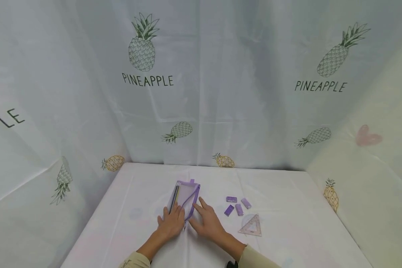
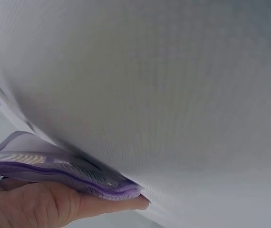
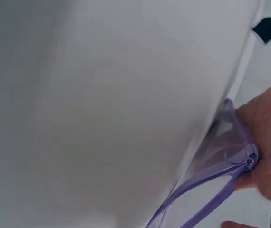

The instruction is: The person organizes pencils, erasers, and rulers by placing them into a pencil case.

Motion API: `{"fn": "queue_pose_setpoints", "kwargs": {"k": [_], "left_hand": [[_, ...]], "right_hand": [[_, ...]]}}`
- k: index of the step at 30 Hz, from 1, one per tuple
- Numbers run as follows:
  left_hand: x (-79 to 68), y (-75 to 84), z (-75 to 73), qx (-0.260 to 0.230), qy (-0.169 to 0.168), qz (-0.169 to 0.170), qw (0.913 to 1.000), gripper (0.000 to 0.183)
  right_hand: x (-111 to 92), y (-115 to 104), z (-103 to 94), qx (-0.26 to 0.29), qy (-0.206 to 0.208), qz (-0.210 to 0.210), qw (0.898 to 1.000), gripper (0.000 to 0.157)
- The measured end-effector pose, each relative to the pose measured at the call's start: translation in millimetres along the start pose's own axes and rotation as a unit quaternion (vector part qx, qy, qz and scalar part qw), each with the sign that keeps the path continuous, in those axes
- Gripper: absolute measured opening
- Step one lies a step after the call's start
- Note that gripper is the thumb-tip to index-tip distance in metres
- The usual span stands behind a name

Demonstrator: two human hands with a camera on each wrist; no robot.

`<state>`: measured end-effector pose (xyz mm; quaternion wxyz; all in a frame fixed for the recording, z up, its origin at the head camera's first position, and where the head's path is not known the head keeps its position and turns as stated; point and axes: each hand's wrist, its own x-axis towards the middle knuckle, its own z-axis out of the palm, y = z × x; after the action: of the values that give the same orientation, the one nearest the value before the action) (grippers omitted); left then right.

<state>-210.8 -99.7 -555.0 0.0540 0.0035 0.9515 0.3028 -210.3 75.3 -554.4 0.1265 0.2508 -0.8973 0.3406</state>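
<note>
A translucent mesh pencil pouch [image 1: 187, 191] with purple edging lies flat on the table, its long side slanting slightly. Dark, pencil-like sticks [image 1: 175, 194] show along its left side. My left hand [image 1: 171, 222] rests on the pouch's lower left part, fingers extended. Beside the right edge, my right hand [image 1: 208, 224] has its fingers spread, the tips close to the purple border. In the left wrist view, the purple pouch edge [image 2: 111, 190] lies along the fingers. The right wrist view shows the zipper end [image 3: 250, 160] against that hand; some fingertips are hidden there.
Several small purple blocks, likely erasers [image 1: 231, 199], lie right of the pouch. Nearer the front is a clear triangular set square [image 1: 251, 227]. The white-covered table [image 1: 288, 208] meets pineapple-printed curtains [image 1: 248, 111] behind and at both sides.
</note>
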Motion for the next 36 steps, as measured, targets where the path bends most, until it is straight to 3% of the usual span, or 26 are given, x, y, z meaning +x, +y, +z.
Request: {"fn": "queue_pose_setpoints", "kwargs": {"k": [3, 6, 13, 19, 32, 36], "left_hand": [[1.1, 0.0, -1.2, -0.015, -0.002, -0.013, 0.9998, 0.057], [1.9, 0.7, -3.2, -0.026, -0.005, -0.02, 0.9994, 0.058], [3.2, -0.3, -2.5, -0.003, -0.019, -0.017, 0.9997, 0.057], [4.3, -0.3, -1.8, 0.022, -0.019, -0.013, 0.9995, 0.059], [5.3, 0.3, 7.9, 0.045, -0.012, -0.004, 0.9989, 0.058], [5.9, 0.5, 8.2, 0.043, -0.013, -0.008, 0.999, 0.058]], "right_hand": [[-5, 3, -1.7, -0.062, 0.0, -0.037, 0.997, 0.065], [-8, 5, -3.8, -0.089, -0.004, -0.057, 0.994, 0.074], [-15, 10, -7.1, -0.157, -0.061, -0.093, 0.981, 0.084], [-17, 7, -12.4, -0.162, -0.102, -0.09, 0.977, 0.087], [-15, 15, -25.7, -0.189, -0.104, -0.115, 0.97, 0.088], [-16, 18, -29.7, -0.177, -0.124, -0.111, 0.97, 0.087]]}}
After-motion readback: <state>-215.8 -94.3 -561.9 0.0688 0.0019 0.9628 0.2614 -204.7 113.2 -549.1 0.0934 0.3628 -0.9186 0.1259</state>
